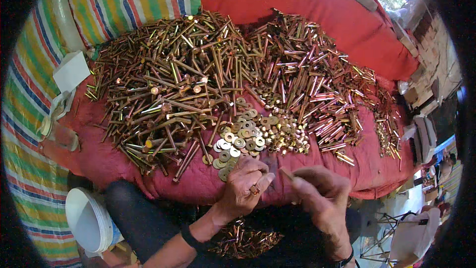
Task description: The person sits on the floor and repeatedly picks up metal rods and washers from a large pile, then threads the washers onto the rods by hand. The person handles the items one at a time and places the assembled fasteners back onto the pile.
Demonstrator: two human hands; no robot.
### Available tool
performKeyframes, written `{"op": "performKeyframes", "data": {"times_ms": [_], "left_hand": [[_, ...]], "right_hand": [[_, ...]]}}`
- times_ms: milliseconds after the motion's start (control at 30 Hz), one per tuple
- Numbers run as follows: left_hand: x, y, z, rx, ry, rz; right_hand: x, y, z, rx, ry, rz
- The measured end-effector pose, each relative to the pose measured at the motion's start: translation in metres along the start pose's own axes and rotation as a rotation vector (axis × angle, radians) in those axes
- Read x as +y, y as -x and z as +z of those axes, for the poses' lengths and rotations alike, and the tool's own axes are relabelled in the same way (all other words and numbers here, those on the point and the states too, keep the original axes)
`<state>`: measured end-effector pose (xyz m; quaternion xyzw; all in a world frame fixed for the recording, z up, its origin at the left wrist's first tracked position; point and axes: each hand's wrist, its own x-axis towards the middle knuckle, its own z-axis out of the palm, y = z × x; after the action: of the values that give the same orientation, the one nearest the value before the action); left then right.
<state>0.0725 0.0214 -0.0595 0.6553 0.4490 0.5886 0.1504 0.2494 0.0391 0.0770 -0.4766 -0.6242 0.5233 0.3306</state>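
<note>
My left hand [244,184] is closed, fingers curled, at the near edge of the flat washers [239,143]. A small copper-coloured metal piece [255,189] shows among its fingers; its kind is unclear. Beside it, my right hand [325,193] pinches a short brownish metal piece [286,172] between thumb and fingers, blurred. Beyond the hands lie small brassy nuts [283,134] next to the washers. A big heap of long hex-head bolts [168,79] spreads at the left, and a heap of thin pinkish metal sleeves [327,94] at the right.
Red cloth [198,181] covers the padded surface under the heaps. More metal pieces [245,240] lie low between my legs. A white bucket [87,221] stands at the near left by a striped sheet [34,168]. A folding chair [414,233] is at the near right.
</note>
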Motion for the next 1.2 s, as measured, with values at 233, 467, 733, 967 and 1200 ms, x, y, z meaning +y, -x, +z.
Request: {"op": "performKeyframes", "data": {"times_ms": [233, 467, 733, 967, 1200], "left_hand": [[-0.002, 0.001, 0.002, 0.009, 0.022, 0.017], [-0.003, 0.001, -0.001, -0.012, 0.061, -0.004], [-0.009, 0.002, 0.003, -0.027, 0.038, 0.088], [-0.012, 0.003, 0.005, -0.020, 0.005, 0.150], [-0.008, 0.003, 0.010, -0.023, -0.031, 0.132]], "right_hand": [[0.003, 0.010, -0.001, 0.095, 0.010, 0.048], [0.020, 0.027, 0.006, 0.048, 0.083, -0.025], [0.032, 0.027, 0.016, -0.045, 0.293, -0.407], [0.024, 0.020, 0.007, -0.149, 0.425, -0.538], [0.001, 0.027, 0.001, -0.297, 0.928, -0.740]]}}
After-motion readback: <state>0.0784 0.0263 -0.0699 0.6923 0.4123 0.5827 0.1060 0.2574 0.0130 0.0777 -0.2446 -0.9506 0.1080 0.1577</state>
